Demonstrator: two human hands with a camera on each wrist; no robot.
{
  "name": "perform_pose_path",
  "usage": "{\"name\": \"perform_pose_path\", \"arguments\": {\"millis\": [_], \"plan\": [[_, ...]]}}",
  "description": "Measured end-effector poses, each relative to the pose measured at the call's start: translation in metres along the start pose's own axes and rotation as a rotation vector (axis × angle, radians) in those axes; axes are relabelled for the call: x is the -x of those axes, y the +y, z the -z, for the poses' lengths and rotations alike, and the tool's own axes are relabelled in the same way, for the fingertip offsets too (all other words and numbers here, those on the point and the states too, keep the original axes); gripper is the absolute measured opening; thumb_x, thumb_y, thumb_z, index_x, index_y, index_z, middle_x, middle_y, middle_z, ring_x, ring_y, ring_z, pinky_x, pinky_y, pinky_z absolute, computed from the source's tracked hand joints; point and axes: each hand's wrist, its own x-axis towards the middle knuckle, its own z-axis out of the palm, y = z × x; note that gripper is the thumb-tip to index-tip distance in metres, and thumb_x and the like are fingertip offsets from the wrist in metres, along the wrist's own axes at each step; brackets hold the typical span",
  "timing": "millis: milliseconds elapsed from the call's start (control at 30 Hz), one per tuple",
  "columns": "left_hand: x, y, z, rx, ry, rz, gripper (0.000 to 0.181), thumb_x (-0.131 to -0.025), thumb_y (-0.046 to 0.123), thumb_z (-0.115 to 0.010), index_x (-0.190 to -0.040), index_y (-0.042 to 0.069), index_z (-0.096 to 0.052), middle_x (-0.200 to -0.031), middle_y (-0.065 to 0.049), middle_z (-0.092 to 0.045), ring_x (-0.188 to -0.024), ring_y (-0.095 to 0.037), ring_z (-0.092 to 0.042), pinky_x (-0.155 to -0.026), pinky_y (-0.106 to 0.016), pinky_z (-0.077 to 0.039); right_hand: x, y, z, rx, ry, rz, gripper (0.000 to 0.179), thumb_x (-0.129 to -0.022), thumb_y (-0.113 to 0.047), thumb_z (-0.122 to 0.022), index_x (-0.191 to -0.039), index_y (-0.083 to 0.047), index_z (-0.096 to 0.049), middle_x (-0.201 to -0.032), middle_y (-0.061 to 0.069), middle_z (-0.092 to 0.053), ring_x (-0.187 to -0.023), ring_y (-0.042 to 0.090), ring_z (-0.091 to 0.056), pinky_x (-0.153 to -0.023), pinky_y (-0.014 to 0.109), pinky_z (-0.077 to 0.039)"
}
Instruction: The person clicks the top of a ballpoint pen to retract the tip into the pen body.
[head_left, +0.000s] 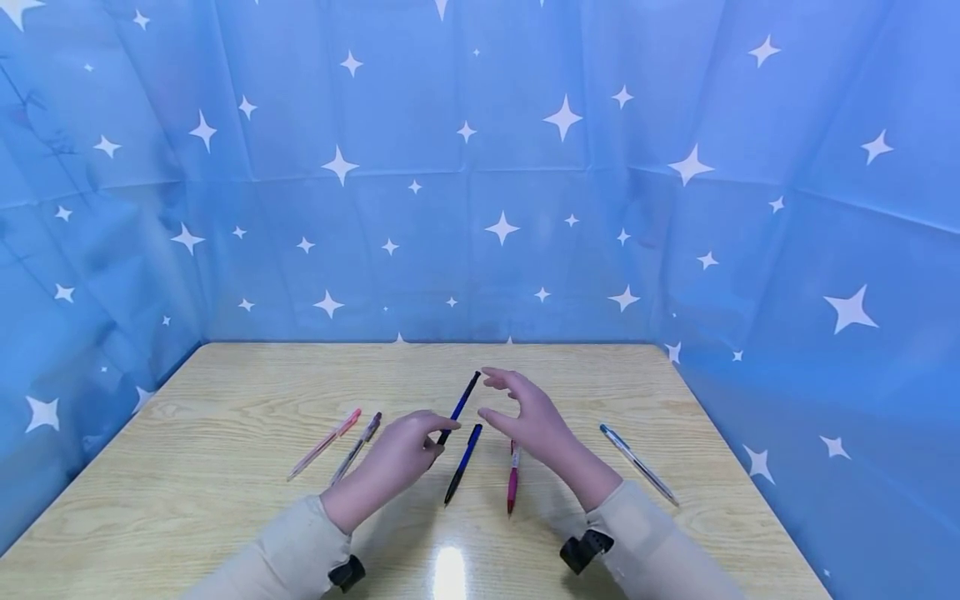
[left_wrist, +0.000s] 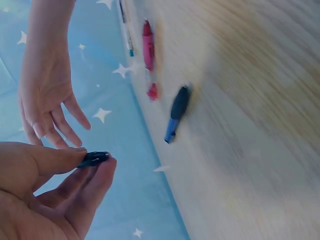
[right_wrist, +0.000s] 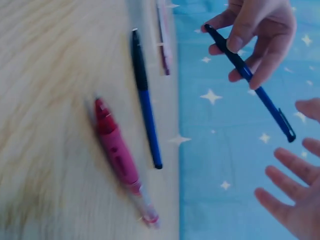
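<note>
Between thumb and fingers, my left hand pinches a blue pen with a black grip, raised over the table. The right wrist view shows that pen slanting, its clip end toward my right hand. My right hand has its fingers spread beside that end, apart from the pen, and holds nothing. Below the hands, a second blue pen with a black grip lies on the table. A magenta pen with a clear upper part lies to its right, under my right hand.
On the wooden table, a pink pen and a dark-topped clear pen lie at the left. Another clear pen with a blue end lies at the right. A blue star-patterned curtain surrounds the back and sides.
</note>
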Motion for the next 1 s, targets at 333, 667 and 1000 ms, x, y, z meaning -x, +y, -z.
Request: {"name": "perform_pose_path", "arguments": {"millis": [333, 667, 1000], "plan": [[-0.006, 0.027, -0.002, 0.368, 0.024, 0.005, 0.033, -0.087, -0.008, -0.067, -0.116, 0.008, -0.07, -0.121, -0.012, -0.063, -0.084, -0.017, -0.068, -0.062, -0.021, -0.054, 0.0, -0.022, 0.017, -0.247, 0.161, -0.018, 0.045, -0.095, -0.011, -0.065, -0.138, -0.009, -0.052, -0.109, 0.013, -0.065, -0.106, 0.028, -0.061, -0.096, 0.047, -0.047], [-0.009, 0.038, -0.001, 0.402, 0.134, 0.035, 0.029, -0.086, -0.003, -0.071, -0.112, 0.01, -0.072, -0.109, -0.006, -0.067, -0.084, -0.016, -0.068, -0.063, -0.022, -0.054, -0.005, -0.029, 0.008, -0.486, 0.291, 0.033, 0.032, -0.093, -0.004, -0.065, -0.125, -0.005, -0.064, -0.106, 0.019, -0.066, -0.095, 0.021, -0.065, -0.084, 0.035, -0.054], [-0.012, 0.045, 0.0, 0.446, 0.152, 0.104, 0.023, -0.083, 0.0, -0.076, -0.101, 0.014, -0.076, -0.105, -0.002, -0.07, -0.082, -0.013, -0.067, -0.063, -0.024, -0.055, -0.005, -0.031, -0.008, -0.68, 0.39, 0.016, 0.033, -0.094, 0.0, -0.062, -0.126, -0.008, -0.064, -0.107, 0.022, -0.065, -0.085, 0.034, -0.067, -0.074, 0.039, -0.058]]}}
